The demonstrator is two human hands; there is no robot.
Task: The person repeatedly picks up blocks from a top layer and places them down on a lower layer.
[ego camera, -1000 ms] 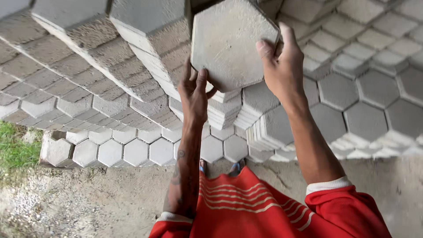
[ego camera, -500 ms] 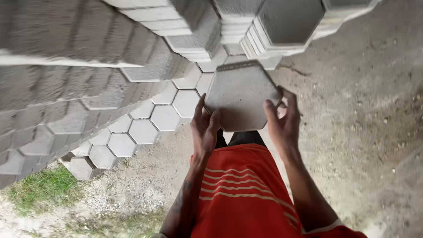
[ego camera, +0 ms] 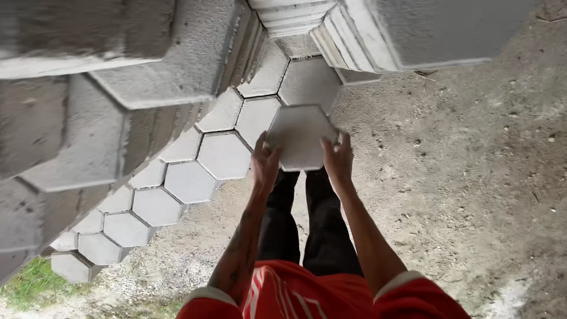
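Observation:
I hold a grey hexagonal concrete paver (ego camera: 300, 136) flat between both hands, low above the ground. My left hand (ego camera: 265, 162) grips its left edge and my right hand (ego camera: 338, 158) grips its right edge. The paver hovers just right of a row of laid hexagonal pavers (ego camera: 223, 155) on the ground, near one at the row's far end (ego camera: 309, 81). My dark trousers and red shirt show below the arms.
Tall stacks of grey pavers (ego camera: 106, 88) rise on the left and another stack (ego camera: 425, 29) stands at the top right. Bare sandy ground (ego camera: 472, 177) spreads to the right. A patch of grass (ego camera: 26, 286) lies at the bottom left.
The paver has come down from the stack at head height to just above the ground. Both hands kept hold of it, and my view has tilted downward.

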